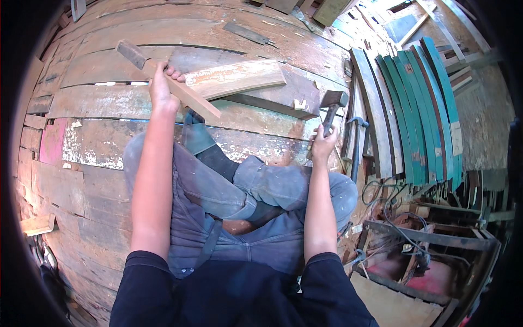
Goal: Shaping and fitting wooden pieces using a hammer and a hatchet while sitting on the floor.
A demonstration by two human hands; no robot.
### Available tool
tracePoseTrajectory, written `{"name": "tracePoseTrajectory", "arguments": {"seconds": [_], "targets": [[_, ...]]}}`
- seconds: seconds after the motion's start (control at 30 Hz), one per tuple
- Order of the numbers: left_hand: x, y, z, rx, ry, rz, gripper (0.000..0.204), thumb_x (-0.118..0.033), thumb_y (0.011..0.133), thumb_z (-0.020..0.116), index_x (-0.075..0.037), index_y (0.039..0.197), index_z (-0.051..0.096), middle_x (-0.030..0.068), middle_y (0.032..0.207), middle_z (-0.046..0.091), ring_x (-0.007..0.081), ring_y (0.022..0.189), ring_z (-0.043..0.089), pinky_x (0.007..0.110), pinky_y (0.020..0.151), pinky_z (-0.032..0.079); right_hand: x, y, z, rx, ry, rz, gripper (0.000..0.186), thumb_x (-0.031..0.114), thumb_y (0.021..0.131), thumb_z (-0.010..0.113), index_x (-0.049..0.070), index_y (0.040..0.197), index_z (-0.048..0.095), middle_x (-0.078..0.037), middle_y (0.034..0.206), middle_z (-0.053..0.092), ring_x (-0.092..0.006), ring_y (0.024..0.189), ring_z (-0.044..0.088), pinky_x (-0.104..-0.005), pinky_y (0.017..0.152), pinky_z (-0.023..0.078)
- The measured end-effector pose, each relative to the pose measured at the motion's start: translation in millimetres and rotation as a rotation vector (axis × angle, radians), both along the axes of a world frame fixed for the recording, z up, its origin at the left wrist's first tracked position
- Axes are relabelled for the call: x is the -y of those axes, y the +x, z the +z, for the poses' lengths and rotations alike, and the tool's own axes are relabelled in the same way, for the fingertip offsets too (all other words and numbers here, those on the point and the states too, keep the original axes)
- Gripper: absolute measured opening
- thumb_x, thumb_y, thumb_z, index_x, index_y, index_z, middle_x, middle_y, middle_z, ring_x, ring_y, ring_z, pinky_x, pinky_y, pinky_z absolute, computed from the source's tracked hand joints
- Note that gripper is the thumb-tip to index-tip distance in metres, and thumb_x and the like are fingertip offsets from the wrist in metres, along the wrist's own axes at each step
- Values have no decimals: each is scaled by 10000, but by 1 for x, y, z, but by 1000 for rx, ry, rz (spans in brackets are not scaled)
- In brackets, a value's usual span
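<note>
My left hand (163, 90) is wrapped around a narrow wooden batten (193, 101), held at a slant above the floor. Its far left end is darker than the rest. Just right of that hand, a pale, scraped plank (237, 76) lies across a thick dark timber beam (278, 98). The batten crosses in front of the plank's left end; whether they touch I cannot tell. On the right, my right hand (324, 144) grips the handle of a hammer (333, 100), its dark, blocky head pointing up and away, near the beam's right end. A small pale wood chip (299, 104) sits on the beam.
Worn floorboards (98, 188) with gaps surround my crossed legs (250, 182). At right leans a row of curved green and grey slats (414, 111), beside a dark bar (355, 147). An open frame (430, 240) with loose cables stands lower right. Scrap wood (248, 34) lies farther off.
</note>
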State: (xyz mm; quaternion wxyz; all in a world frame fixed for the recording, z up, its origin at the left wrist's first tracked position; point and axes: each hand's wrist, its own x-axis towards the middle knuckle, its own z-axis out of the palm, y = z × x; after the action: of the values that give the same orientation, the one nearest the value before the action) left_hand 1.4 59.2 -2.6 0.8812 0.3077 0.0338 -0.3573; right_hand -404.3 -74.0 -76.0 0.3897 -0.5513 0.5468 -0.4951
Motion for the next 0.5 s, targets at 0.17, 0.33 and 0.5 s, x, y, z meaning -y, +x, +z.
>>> {"name": "tracePoseTrajectory", "arguments": {"seconds": [0.17, 0.33, 0.5], "targets": [[1, 2, 1, 3, -20, -29, 150, -128, 888, 581, -76, 838, 450, -2, 693, 407, 106, 594, 416, 257, 519, 395, -12, 13, 14, 114, 54, 43, 354, 78, 958, 539, 38, 1283, 402, -35, 715, 554, -73, 462, 478, -235, 360, 348], [8, 3, 7, -11, -33, -76, 168, -140, 894, 577, -83, 814, 441, -4, 687, 394, 102, 594, 409, 254, 527, 394, -12, 25, 11, 28, 85, 80, 439, 85, 949, 557, 47, 1360, 405, -37, 712, 547, -74, 493, 492, -259, 406, 389], [8, 9, 9, -7, -74, -135, 188, -149, 908, 558, -82, 794, 425, -9, 676, 381, 100, 587, 395, 253, 537, 388, 1, 28, -1, -505, -272, 74, 444, 60, 913, 565, 26, 1343, 462, -267, 1003, 650, -391, 895, 657, -434, 775, 493]]}}
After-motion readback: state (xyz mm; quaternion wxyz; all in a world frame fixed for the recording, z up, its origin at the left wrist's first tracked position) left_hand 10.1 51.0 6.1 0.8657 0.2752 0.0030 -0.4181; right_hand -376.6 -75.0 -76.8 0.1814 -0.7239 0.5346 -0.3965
